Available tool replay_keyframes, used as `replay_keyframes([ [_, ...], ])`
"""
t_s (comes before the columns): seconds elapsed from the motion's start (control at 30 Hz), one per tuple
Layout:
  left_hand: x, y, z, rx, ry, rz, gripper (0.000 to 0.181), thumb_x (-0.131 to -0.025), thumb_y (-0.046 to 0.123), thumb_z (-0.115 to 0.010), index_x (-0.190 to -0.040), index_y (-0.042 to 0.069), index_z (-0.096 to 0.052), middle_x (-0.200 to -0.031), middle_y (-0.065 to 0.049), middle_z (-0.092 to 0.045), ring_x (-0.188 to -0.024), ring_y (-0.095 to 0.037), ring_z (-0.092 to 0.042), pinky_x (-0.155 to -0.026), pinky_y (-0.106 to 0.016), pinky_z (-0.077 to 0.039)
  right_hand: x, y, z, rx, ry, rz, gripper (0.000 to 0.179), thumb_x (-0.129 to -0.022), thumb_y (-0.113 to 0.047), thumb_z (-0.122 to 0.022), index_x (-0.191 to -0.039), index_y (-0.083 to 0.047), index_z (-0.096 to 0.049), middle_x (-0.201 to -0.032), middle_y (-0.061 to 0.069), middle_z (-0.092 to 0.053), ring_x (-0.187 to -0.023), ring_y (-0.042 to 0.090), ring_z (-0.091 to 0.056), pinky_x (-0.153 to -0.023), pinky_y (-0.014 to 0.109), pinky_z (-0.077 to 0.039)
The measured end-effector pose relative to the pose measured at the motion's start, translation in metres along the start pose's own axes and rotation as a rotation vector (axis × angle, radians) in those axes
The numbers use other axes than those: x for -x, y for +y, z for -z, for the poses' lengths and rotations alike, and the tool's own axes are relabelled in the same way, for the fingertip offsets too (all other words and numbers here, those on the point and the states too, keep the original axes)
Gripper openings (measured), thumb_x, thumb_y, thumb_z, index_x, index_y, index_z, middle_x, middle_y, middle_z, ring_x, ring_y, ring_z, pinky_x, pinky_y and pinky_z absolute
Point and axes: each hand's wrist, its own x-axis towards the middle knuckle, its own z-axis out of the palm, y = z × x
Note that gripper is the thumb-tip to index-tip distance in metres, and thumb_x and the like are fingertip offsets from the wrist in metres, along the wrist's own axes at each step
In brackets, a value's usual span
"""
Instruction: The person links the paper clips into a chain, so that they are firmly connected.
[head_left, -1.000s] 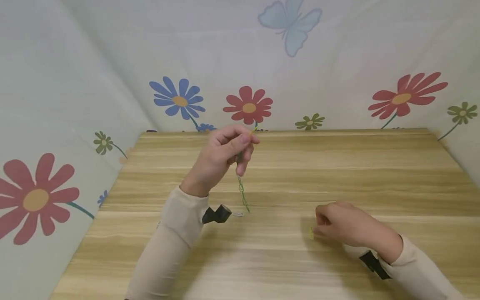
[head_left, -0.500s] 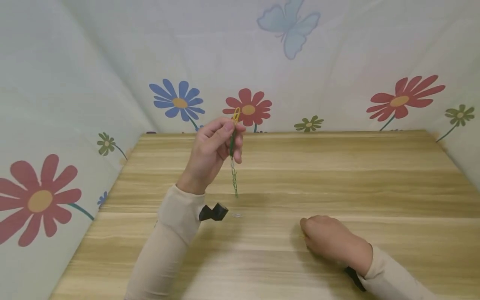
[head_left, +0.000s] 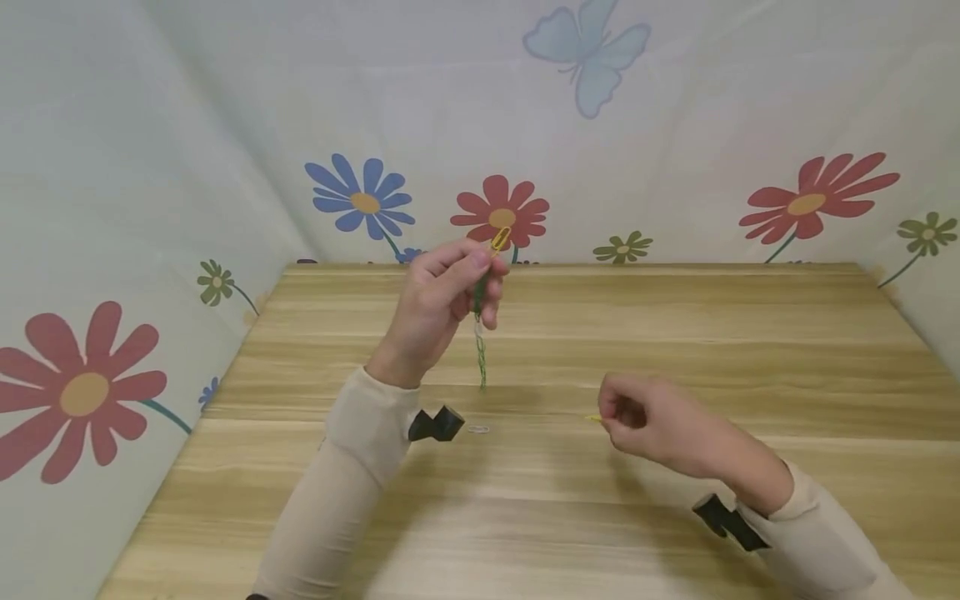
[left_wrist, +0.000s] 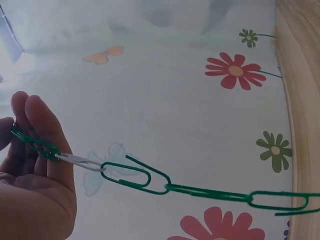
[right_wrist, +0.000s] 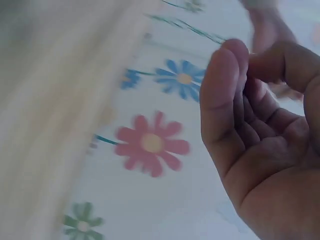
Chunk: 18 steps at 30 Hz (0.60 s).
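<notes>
My left hand (head_left: pixel 446 292) pinches a paper clip chain (head_left: pixel 482 358) near its upper end. Above the thumb and index finger sticks a yellow paper clip (head_left: pixel 501 240). Below the fingers the chain hangs down over the table; the left wrist view shows linked green paper clips (left_wrist: pixel 132 177) with a white paper clip (left_wrist: pixel 80 161) among them. To the right and lower, my right hand (head_left: pixel 663 421) pinches another yellow paper clip (head_left: pixel 593 418), whose tip points left toward the chain. In the right wrist view the fingers hide this clip.
A single white paper clip (head_left: pixel 478 430) lies on the wooden table (head_left: pixel 712 333), beneath the hanging chain and beside the left wrist's black camera mount (head_left: pixel 437 423). Behind the table hangs a white cloth (head_left: pixel 675 125) printed with flowers and a butterfly.
The right hand has closed on the yellow paper clip at the table and lifted it, moving left. The left hand has turned, so the chain's top yellow clip now shows above the fingers.
</notes>
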Motion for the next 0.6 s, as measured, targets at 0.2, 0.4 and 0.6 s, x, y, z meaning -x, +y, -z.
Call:
replay_keyframes([
  [0.2, 0.003, -0.001, -0.006, -0.082, 0.009, -0.041, 0.025, -0.099, 0.007, -0.051, -0.090, 0.013, -0.073, -0.073, -0.007, -0.059, -0.052, -0.018, -0.054, -0.055, -0.027, -0.053, -0.007, -0.023, 0.024, -0.172, 0.180, 0.095, 0.013, -0.091, 0.005, -0.063, -0.093, -0.008, -0.063, -0.075, 0.002, -0.061, -0.064, 0.017, -0.059, -0.055, 0.028, -0.050],
  [0.4, 0.008, -0.004, -0.015, -0.140, -0.046, -0.021, 0.020, -0.099, 0.007, -0.054, -0.088, -0.003, -0.068, -0.073, -0.007, -0.061, -0.053, -0.018, -0.054, -0.054, -0.028, -0.052, -0.018, -0.043, 0.035, -0.321, 0.284, 0.142, 0.007, -0.091, 0.006, -0.064, -0.095, 0.000, -0.065, -0.082, 0.012, -0.067, -0.071, 0.024, -0.068, -0.066, 0.029, -0.058],
  [0.6, 0.011, -0.001, -0.026, -0.270, -0.141, -0.017, 0.023, -0.099, 0.010, -0.059, -0.094, -0.011, -0.065, -0.074, -0.010, -0.061, -0.047, -0.018, -0.042, -0.044, -0.027, -0.039, -0.029, -0.068, 0.042, -0.397, 0.373, 0.233, 0.007, -0.089, 0.010, -0.064, -0.092, 0.003, -0.066, -0.077, 0.017, -0.065, -0.067, 0.025, -0.066, -0.064, 0.029, -0.057],
])
